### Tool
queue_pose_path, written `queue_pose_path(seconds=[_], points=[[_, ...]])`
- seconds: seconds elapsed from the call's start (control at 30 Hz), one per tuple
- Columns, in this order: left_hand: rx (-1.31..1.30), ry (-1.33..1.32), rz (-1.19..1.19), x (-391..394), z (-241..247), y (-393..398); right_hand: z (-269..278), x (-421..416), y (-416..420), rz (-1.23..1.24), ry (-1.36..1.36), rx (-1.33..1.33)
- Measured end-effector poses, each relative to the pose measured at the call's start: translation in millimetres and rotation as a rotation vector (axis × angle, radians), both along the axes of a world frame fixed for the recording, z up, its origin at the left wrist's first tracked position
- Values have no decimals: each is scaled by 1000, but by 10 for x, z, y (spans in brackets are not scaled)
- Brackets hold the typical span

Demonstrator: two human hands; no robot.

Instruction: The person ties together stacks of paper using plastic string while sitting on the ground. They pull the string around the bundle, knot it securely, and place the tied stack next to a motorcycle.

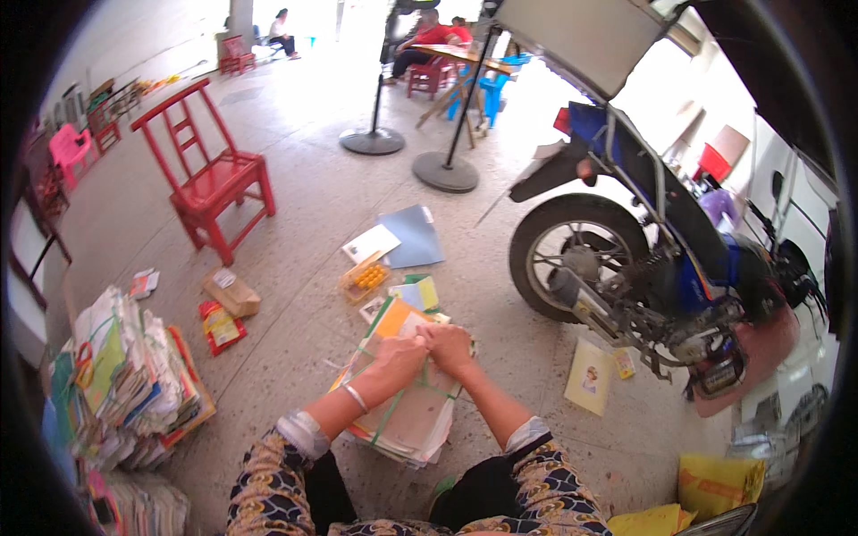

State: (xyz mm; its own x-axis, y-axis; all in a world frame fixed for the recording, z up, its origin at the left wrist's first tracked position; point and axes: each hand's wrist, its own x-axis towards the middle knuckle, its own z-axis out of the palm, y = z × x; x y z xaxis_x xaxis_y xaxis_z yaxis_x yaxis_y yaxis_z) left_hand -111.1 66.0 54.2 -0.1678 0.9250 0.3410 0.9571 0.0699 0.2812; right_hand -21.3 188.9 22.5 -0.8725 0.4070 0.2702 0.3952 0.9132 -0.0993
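Note:
A stack of papers and booklets (pixel 409 419) lies on the floor in front of me, with green strapping (pixel 385 419) crossing over it. My left hand (pixel 400 355) and my right hand (pixel 448 345) meet above the far part of the stack, both with fingers closed on the green strapping where its strands come together. The fingers hide the exact crossing point. Just beyond the stack are some small cards and booklets (pixel 419 293) and a clear plastic box of orange-yellow balls (pixel 365 280).
Bundled papers (pixel 134 382) stand at left, near a red wooden chair (pixel 214 181). A motorcycle (pixel 643 268) is parked at right. A blue folder (pixel 412 238) and a cardboard box (pixel 231 293) lie on the floor. Round stand bases (pixel 446 172) and seated people are farther off.

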Motion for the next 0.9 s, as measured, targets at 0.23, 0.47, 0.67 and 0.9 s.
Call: queue_pose_path(seconds=[0.23,0.47,0.67,0.9], points=[[64,607,-244,-179,-121,-158,-202,-89,156,178,-27,154],[-16,162,-246,49,-316,-234,-82,62,-51,70,-26,96],[38,207,-99,109,-279,-399,-95,-20,-34,26,-92,78],[301,-1036,-248,882,863,-2270,-80,-38,-85,-257,4,-131]])
